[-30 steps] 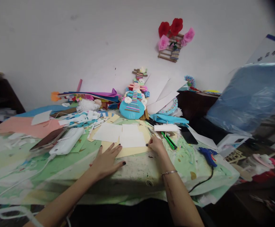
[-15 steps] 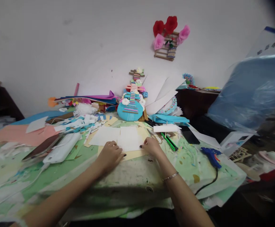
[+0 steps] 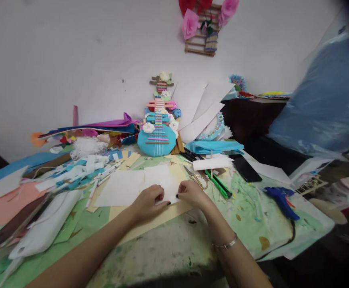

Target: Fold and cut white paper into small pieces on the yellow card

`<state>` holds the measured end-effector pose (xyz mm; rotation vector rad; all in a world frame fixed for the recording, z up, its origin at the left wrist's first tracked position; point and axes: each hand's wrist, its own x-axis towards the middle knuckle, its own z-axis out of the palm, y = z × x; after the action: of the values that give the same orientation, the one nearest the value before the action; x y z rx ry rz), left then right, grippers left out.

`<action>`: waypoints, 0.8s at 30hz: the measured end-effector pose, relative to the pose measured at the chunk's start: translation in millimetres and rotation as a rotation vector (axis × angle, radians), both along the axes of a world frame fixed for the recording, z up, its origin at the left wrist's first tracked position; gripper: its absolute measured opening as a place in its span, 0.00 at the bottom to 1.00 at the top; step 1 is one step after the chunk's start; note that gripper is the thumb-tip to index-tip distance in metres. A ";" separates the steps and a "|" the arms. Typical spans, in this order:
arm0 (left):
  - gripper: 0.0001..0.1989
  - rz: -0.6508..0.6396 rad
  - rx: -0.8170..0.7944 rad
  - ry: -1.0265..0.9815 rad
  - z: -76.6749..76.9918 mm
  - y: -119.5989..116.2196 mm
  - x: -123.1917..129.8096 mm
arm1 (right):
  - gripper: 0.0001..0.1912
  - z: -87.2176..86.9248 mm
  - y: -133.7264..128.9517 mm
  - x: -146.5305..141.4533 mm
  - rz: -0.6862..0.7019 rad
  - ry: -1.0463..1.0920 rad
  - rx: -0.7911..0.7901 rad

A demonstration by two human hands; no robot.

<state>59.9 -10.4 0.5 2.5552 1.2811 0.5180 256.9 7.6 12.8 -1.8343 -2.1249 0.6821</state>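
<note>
White paper sheets (image 3: 120,187) lie over pale yellow card (image 3: 150,225) on the green-patterned table cover (image 3: 162,256). My left hand (image 3: 151,203) rests on the right-hand white sheet, fingers curled and thumb apart, with nothing visible in it. At that sheet's right edge is my right hand (image 3: 191,194), its fingers pinched together; what they hold, if anything, is too small to tell. Gold-handled scissors (image 3: 201,181) and a green cutter (image 3: 219,185) lie just beyond my right hand.
A blue paper instrument (image 3: 157,142) stands at the back. On the right are a phone (image 3: 247,168) and a blue glue gun (image 3: 282,202). To the left lie a white power strip (image 3: 47,224), paper scraps (image 3: 81,172) and salmon paper (image 3: 15,200).
The view has moved closer and tilted down. My left hand has shifted right across the white paper, closer to my right hand.
</note>
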 end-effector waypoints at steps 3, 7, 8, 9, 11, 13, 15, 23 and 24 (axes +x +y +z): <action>0.10 -0.003 -0.078 -0.068 -2.9 -4.6 -1.7 | 0.04 2.5 1.7 9.4 -0.084 0.009 0.042; 0.06 0.052 -0.152 -0.092 -6.9 -6.5 -5.4 | 0.04 1.1 5.5 20.3 -0.179 0.097 0.089; 0.05 0.057 -0.167 -0.103 -8.1 -5.5 -6.0 | 0.04 0.4 5.5 21.7 -0.190 0.145 0.060; 0.05 0.058 -0.186 -0.119 -9.3 -4.2 -6.6 | 0.06 -0.2 5.1 22.4 -0.192 0.200 -0.001; 0.06 0.063 -0.231 -0.174 -11.0 -1.5 -7.1 | 0.14 -1.2 3.2 22.3 -0.178 0.336 -0.184; 0.08 0.093 -0.284 -0.263 -11.9 -0.6 -5.8 | 0.21 -1.6 0.8 20.9 -0.151 0.479 -0.356; 0.09 0.160 -0.349 -0.405 -11.8 -2.7 -1.3 | 0.21 -1.0 -1.4 18.5 -0.144 0.589 -0.455; 0.07 0.144 -0.534 -0.912 -16.4 -19.9 32.0 | 0.16 1.1 -4.1 2.7 0.022 0.863 -0.464; 0.07 0.124 -0.539 -0.919 -18.0 -20.5 32.5 | 0.14 -0.7 -2.9 1.0 0.014 0.866 -0.413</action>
<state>92.4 -30.9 -17.5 1.4881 1.0167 1.0343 258.0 4.7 12.2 -1.2843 -1.4744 1.6447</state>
